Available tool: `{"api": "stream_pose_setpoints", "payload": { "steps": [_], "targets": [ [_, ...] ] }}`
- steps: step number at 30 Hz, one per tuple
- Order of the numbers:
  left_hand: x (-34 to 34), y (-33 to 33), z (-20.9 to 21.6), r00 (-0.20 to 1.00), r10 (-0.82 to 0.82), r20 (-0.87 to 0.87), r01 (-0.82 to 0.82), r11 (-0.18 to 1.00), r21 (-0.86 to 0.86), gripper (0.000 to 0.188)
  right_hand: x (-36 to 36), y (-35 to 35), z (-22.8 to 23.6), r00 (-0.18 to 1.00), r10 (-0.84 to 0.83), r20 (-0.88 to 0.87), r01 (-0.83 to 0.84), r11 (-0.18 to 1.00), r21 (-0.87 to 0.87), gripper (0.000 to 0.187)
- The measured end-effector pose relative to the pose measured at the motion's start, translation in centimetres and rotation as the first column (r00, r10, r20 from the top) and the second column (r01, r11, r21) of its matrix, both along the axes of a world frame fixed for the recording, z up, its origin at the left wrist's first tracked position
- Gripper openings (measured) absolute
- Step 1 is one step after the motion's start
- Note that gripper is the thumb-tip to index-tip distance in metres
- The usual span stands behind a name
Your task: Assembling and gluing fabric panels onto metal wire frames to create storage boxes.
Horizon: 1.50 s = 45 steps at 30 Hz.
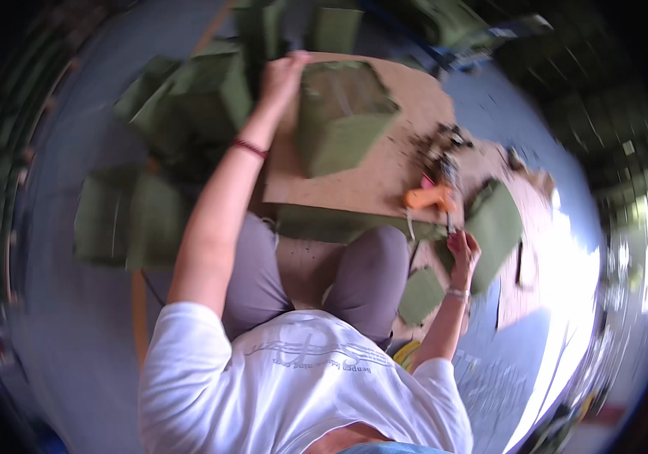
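A green box-like piece [347,125] stands on the brown cardboard-topped work surface [422,98] in front of me. My left hand [286,76] reaches past it to the far left, next to its far corner and a tall green piece [257,30]. Motion smears those fingers, so their grip does not show. On the right, my right hand [464,253] has its fingers pinched together around a thin, dark, stick-like bit too blurred to name. Just beyond that hand lies an orange glue gun [430,198], its nozzle side toward a dark, messy patch.
Several green boxes [203,98] crowd the floor on the left, with another pair [127,216] nearer me. Flat green panels [494,231] lean at the right beside cardboard sheets [528,250]. A blue-framed object [483,49] stands at the far right. Green stacks line both sides.
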<state>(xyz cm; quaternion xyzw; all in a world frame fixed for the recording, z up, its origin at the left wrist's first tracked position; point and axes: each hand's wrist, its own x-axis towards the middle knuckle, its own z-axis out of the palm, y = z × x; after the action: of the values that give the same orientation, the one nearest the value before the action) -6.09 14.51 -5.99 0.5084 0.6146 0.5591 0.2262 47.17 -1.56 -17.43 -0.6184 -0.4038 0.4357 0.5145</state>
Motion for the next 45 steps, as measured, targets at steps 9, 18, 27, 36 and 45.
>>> {"api": "stream_pose_setpoints", "payload": {
  "steps": [9, 18, 27, 36, 45],
  "targets": [
    [-3.4, 1.0, -0.8, 0.891, -0.259, 0.374, 0.258, 0.965, 0.055, 0.037, 12.1, -18.6, -2.0, 0.705, -0.708, -0.042, 0.708, 0.706, -0.009, 0.037],
    [-2.7, 0.7, 0.7, 0.940, -0.236, 0.245, 0.246, 0.969, -0.012, 0.035, 17.1, -42.8, -8.2, 0.209, -0.869, 0.448, 0.973, 0.229, -0.011, 0.025],
    [-1.9, 1.0, 0.1, 0.958, -0.218, 0.184, 0.214, 0.976, 0.042, 0.035, 13.4, -46.9, -13.2, 0.599, -0.794, 0.104, 0.678, 0.433, -0.594, 0.048],
    [0.0, -0.8, -0.3, 0.914, -0.209, 0.348, 0.162, 0.974, 0.159, 0.037, 12.4, -45.3, -15.9, 0.570, -0.769, -0.290, 0.519, 0.610, -0.598, 0.032],
    [1.1, -2.4, 1.8, 0.981, -0.108, 0.158, 0.072, 0.973, 0.220, 0.041, 13.5, -44.7, -15.1, 0.650, -0.529, 0.546, 0.760, 0.456, -0.463, 0.056]
  ]
}}
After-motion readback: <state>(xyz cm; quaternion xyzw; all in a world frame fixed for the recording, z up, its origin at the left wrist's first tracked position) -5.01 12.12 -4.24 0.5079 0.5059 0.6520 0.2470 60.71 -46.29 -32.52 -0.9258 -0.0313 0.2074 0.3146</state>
